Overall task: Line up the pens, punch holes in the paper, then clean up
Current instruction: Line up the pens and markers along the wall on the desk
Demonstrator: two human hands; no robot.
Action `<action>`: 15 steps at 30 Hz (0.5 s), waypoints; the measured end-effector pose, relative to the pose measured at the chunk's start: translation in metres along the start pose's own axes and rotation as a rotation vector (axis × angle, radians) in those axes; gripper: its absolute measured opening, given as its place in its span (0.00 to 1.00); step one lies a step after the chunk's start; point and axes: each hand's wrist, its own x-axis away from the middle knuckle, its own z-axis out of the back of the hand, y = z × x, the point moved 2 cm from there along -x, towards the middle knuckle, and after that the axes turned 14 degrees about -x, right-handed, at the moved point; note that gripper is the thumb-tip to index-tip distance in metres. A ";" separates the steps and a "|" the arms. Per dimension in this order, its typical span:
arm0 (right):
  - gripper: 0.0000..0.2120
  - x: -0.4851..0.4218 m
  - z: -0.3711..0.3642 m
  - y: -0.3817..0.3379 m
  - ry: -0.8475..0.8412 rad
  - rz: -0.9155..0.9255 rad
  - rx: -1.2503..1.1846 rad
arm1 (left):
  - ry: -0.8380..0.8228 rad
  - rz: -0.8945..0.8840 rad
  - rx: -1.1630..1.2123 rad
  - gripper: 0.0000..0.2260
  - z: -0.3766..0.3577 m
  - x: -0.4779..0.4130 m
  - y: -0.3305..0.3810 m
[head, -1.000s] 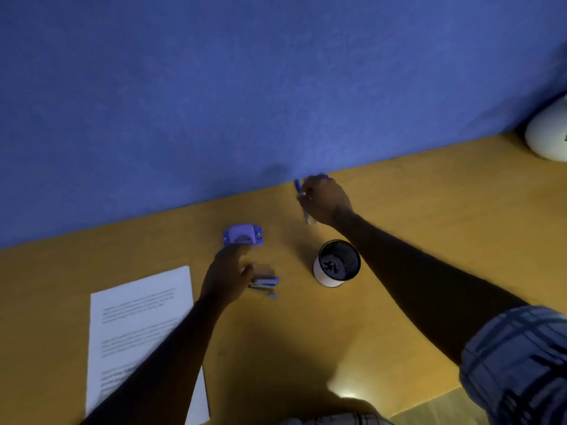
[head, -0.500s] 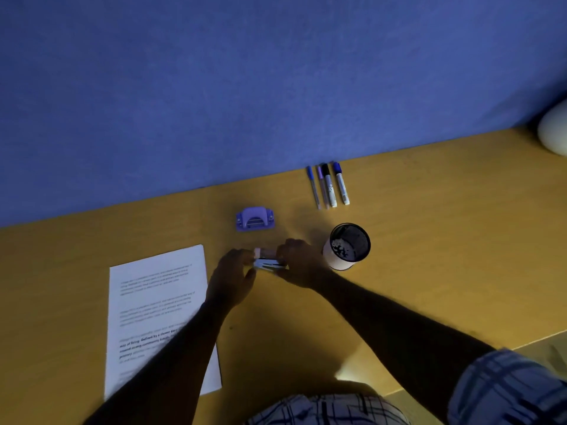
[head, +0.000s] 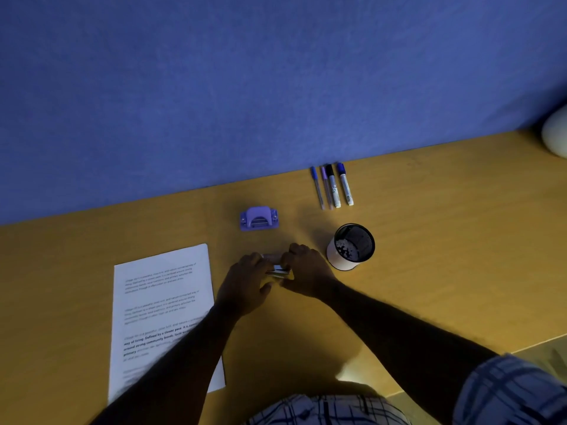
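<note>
While both hands, left hand (head: 245,283) and right hand (head: 302,274), pinch the remaining pens (head: 277,269) between closed fingers, a loose one could roll across the surface (head: 429,256).

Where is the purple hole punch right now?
In the head view the hole punch sits untouched on the desk near the blue wall, left of the pens and beyond both hands.

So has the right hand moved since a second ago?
Yes. The right hand left the far pens by the wall and came nearer, now left of the pen cup, meeting the left hand.
</note>
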 end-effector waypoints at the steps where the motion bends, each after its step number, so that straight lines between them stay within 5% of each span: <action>1: 0.18 -0.001 0.003 -0.001 -0.007 0.004 0.003 | -0.013 -0.007 -0.013 0.20 -0.001 0.000 0.001; 6: 0.12 -0.014 0.016 -0.006 0.111 0.057 -0.029 | -0.031 0.022 -0.042 0.22 -0.002 -0.003 0.002; 15: 0.14 -0.045 0.018 -0.006 -0.104 0.014 0.141 | -0.071 -0.018 -0.131 0.20 -0.006 -0.010 -0.001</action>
